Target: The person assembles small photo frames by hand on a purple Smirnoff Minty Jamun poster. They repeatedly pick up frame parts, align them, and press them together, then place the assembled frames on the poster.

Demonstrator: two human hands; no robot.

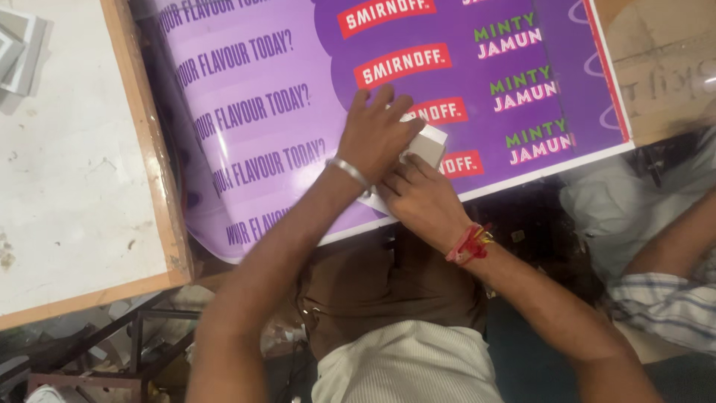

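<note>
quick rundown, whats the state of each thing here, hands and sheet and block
left hand: fingers spread, pressing flat on the white block
right hand: gripping the block's near edge
white block: lying on the sheet, mostly covered by the hands
purple printed sheet: flat at right, left edge curling by the wooden-edged table

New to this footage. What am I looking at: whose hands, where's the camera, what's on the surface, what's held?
There is one picture, from a camera worn on a person's head, looking down at their own two bare hands. No machine is involved. The left hand, with a metal bangle at the wrist, presses flat on a small white block. The right hand, with a red thread at the wrist, steadies the block from below. Under them lies a large purple printed sheet with a white edge, curling at its left side against a wooden-edged white table. A second person's arm in a striped sleeve shows at the right.
</note>
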